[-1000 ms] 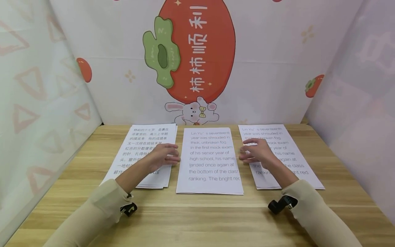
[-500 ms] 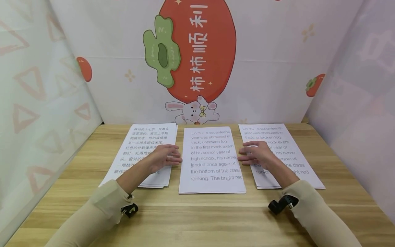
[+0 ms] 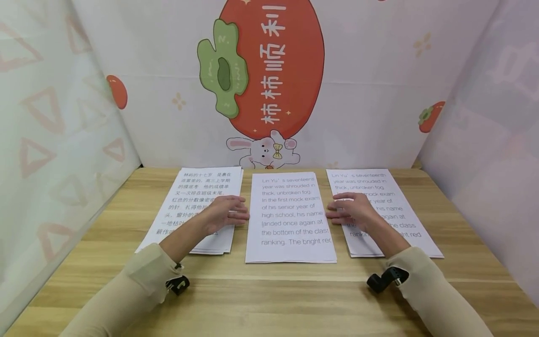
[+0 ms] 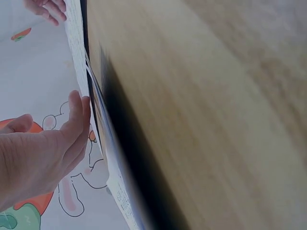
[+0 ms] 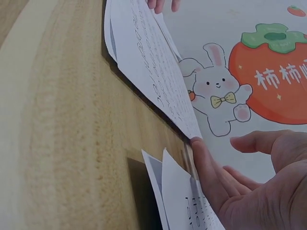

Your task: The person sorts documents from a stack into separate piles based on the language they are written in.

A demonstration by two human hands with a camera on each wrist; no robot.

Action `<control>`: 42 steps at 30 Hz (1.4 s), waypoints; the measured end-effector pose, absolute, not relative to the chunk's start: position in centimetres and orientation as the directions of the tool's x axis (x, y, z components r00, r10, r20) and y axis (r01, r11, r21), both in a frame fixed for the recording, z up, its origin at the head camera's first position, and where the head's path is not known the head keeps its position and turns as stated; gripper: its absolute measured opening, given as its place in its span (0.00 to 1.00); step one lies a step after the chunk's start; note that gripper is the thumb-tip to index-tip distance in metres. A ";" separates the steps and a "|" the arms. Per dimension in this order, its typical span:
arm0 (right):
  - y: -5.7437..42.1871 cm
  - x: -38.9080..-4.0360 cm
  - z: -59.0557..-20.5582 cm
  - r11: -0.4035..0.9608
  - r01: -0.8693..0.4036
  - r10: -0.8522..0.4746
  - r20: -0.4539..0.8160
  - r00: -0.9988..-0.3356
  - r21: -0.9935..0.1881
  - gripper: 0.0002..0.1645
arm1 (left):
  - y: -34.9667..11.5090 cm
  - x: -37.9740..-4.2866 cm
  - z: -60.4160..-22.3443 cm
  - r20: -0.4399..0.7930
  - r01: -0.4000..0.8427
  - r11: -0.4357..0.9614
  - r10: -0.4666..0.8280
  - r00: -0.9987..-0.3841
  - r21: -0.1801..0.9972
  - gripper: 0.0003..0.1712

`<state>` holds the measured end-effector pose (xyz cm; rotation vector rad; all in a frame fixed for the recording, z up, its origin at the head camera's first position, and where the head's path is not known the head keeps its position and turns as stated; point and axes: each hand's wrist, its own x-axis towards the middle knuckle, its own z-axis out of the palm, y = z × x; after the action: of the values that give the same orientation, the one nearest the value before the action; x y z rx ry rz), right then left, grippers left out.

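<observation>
A middle stack of printed paper sheets (image 3: pixel 290 217) lies on the table between my two hands. My left hand (image 3: pixel 221 216) hovers over the inner side of the left stack of paper (image 3: pixel 206 185), its fairly straight fingers reaching to the middle stack's left edge. On the other side, my right hand (image 3: pixel 353 213) partly covers the right stack of paper (image 3: pixel 406 243); its fingertips are at the middle stack's right edge. In the right wrist view, the right hand (image 5: pixel 254 187) has its index fingertip by the sheets' edge, thumb apart. Neither hand grips anything.
The wooden table (image 3: pixel 269 299) extends in front of the stacks. Behind it stands a white backdrop (image 3: pixel 362 121) with a persimmon and rabbit print. Side curtains (image 3: pixel 54 140) flank the table. A small black wrist camera (image 3: pixel 178 284) hangs from each sleeve.
The middle stack has shifted slightly to the right, mostly in the first half second. My left hand has moved a little right with it. The right hand has barely moved.
</observation>
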<state>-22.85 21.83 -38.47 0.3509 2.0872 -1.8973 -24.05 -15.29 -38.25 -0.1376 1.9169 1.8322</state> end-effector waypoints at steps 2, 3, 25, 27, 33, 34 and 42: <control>21.9 -22.8 -38.4 0.102 0.369 -0.018 -0.373 -0.928 -0.924 0.36 | -15.3 -24.1 -38.2 -0.403 -0.392 0.097 0.257 -0.878 0.915 0.27; 21.9 -22.8 -38.4 0.103 0.367 -0.019 -0.371 -0.929 -0.925 0.36 | -15.2 -24.1 -38.2 -0.404 -0.392 0.097 0.258 -0.878 0.915 0.27; 21.8 -23.0 -38.7 0.146 0.331 -0.026 -0.338 -0.941 -0.932 0.34 | -15.1 -24.1 -38.2 -0.418 -0.399 0.123 0.244 -0.875 0.909 0.27; 21.8 -23.0 -38.8 0.147 0.342 -0.025 -0.349 -0.937 -0.928 0.35 | -15.1 -24.0 -38.2 -0.418 -0.400 0.121 0.248 -0.874 0.908 0.27; 21.8 -23.0 -38.9 0.120 0.355 -0.021 -0.360 -0.933 -0.927 0.36 | -15.1 -24.0 -38.2 -0.418 -0.404 0.111 0.250 -0.873 0.908 0.27; 21.9 -23.0 -38.9 0.112 0.356 -0.021 -0.360 -0.933 -0.928 0.36 | -15.1 -23.9 -38.2 -0.418 -0.403 0.110 0.250 -0.873 0.908 0.27; 22.0 -23.1 -39.0 0.083 0.350 -0.026 -0.353 -0.935 -0.933 0.37 | -15.1 -23.9 -38.2 -0.418 -0.403 0.113 0.256 -0.872 0.908 0.27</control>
<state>-23.06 21.99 -38.95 0.3240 2.0863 -1.9285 -23.89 -15.10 -38.24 -0.1424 1.9178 1.8092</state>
